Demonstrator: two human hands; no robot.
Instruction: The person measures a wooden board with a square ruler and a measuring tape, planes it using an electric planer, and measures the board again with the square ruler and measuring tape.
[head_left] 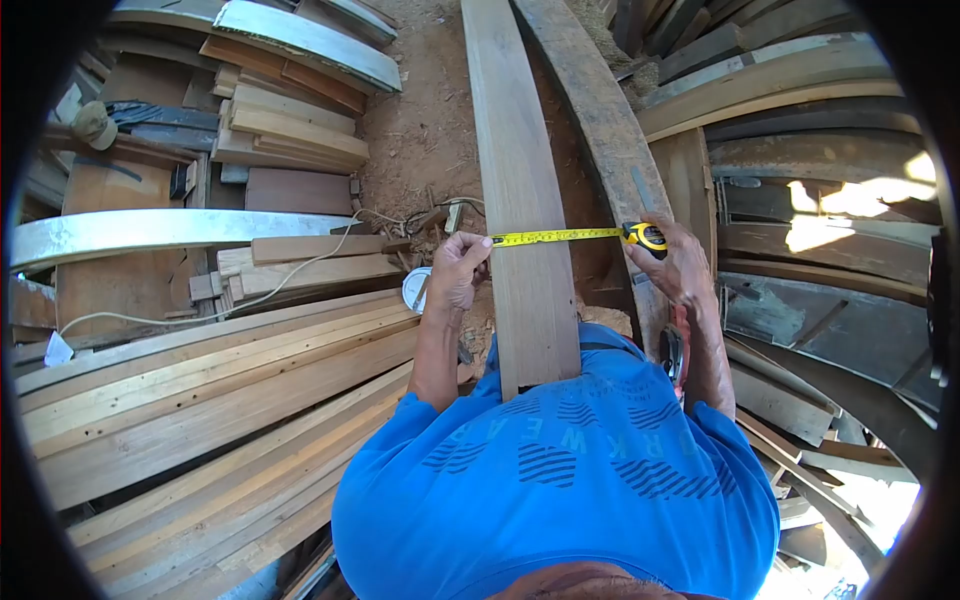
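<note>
A long wooden board [530, 310] runs away from my body, its near end at my blue shirt. Across its width lies the yellow blade of a tape measure [645, 237], pulled out from the black-and-yellow case. My left hand [462, 268] pinches the blade's end at the board's left edge. Over on the right, my right hand [672, 260] is closed around the case, just beyond the board's right edge and over a thick worn beam.
The thick worn beam [590, 90] lies right of the board. Stacked planks [200, 370] fill the left side, and more timber [800, 150] is piled at right. A pale cord [290, 275] crosses the left stacks. A round white object [415, 290] sits beside my left wrist.
</note>
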